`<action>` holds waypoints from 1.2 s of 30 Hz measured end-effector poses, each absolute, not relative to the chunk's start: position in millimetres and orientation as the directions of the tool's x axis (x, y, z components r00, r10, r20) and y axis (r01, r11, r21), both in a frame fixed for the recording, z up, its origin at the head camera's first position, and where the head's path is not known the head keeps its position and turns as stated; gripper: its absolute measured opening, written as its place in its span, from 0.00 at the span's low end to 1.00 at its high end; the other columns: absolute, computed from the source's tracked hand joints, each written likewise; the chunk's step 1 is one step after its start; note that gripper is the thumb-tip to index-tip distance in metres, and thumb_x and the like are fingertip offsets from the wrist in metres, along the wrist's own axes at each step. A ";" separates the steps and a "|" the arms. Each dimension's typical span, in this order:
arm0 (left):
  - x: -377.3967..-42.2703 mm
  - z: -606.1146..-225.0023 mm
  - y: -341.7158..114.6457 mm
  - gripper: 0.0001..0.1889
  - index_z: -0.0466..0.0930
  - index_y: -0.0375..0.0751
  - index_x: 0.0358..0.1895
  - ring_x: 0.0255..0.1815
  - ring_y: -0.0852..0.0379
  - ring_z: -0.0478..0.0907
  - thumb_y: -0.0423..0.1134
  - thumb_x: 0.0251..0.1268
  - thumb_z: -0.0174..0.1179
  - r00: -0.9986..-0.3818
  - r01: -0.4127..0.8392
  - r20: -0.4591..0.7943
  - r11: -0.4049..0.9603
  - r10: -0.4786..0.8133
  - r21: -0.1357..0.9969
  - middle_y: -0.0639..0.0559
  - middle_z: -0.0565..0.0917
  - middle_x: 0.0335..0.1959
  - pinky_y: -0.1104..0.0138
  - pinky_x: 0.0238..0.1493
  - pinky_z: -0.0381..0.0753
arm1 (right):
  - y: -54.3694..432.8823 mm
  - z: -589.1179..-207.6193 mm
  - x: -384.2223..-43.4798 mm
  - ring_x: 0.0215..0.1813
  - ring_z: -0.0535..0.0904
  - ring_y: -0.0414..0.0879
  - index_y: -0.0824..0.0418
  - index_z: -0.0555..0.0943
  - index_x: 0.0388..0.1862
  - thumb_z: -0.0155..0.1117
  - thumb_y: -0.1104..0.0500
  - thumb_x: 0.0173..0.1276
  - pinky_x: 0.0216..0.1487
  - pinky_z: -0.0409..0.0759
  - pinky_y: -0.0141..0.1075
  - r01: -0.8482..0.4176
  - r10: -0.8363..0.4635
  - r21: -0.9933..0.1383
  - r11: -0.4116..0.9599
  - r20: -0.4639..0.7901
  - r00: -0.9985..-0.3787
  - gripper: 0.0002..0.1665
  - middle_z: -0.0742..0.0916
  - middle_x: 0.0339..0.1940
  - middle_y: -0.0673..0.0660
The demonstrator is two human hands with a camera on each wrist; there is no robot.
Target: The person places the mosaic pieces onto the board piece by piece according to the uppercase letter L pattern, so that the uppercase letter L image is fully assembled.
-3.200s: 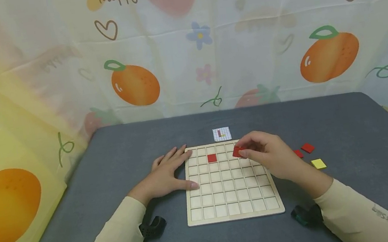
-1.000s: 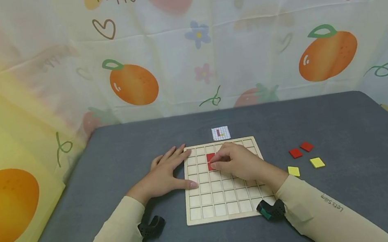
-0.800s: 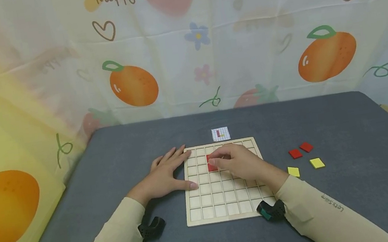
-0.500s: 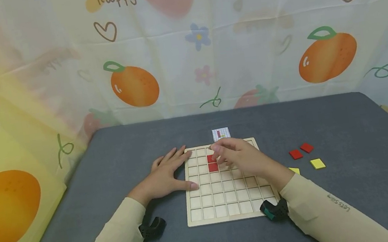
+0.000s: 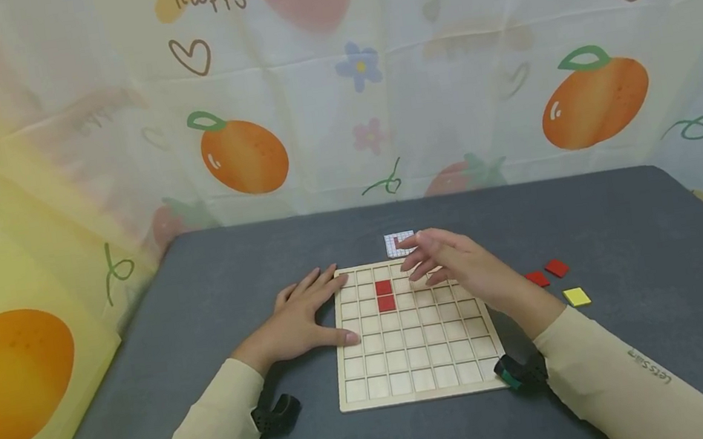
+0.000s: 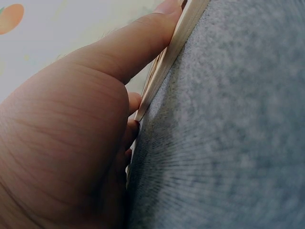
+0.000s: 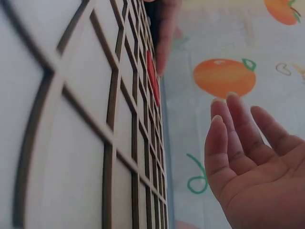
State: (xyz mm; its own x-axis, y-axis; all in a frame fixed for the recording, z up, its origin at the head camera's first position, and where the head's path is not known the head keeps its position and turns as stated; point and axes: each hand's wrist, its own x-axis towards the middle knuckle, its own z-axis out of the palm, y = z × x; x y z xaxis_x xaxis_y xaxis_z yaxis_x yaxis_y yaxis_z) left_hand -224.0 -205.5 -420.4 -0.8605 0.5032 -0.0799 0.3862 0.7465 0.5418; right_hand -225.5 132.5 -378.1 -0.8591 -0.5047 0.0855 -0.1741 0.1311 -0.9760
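A wooden grid board [image 5: 398,359] lies on the dark table, with two red square tiles [image 5: 385,296] in neighbouring cells of one column near its upper left. My left hand [image 5: 298,321] rests along the board's left edge, fingers spread, the thumb [image 6: 143,40] on its rim in the left wrist view. Above the board's upper right my right hand [image 5: 459,264] hovers with loosely extended fingers and nothing in them. In the right wrist view that hand [image 7: 257,162] stands apart from the grid, and the red tiles [image 7: 152,76] show edge-on.
Right of the board lie two loose red tiles [image 5: 557,268] and a yellow tile [image 5: 576,297]. A small printed pattern card [image 5: 395,245] sits behind the board, partly covered by my right fingers. A patterned curtain [image 5: 308,105] hangs behind the table.
My right hand carried a red tile to the cell below the first one, let go of it, then lifted and moved back to the right. The left hand has stayed in place.
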 end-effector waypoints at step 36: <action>-223.4 -418.6 -204.3 0.61 0.54 0.54 0.91 0.90 0.46 0.35 0.74 0.60 0.74 -0.860 0.378 -0.089 0.743 0.503 0.552 0.53 0.47 0.91 0.37 0.79 0.32 | 284.2 -388.8 -224.5 0.61 0.83 0.49 0.68 0.69 0.81 0.36 0.42 0.95 0.58 0.82 0.32 -0.189 -0.317 -0.934 0.304 0.088 -0.944 0.36 0.82 0.64 0.65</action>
State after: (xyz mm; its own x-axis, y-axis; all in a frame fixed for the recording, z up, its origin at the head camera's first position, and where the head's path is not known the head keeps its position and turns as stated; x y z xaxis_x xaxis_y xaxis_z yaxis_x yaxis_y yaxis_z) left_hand -223.4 -204.3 -418.6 -0.8596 0.5032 -0.0885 0.3780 0.7430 0.5523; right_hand -224.5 284.2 -388.8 -0.9444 -0.3168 0.0880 -0.1890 0.3041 -0.9337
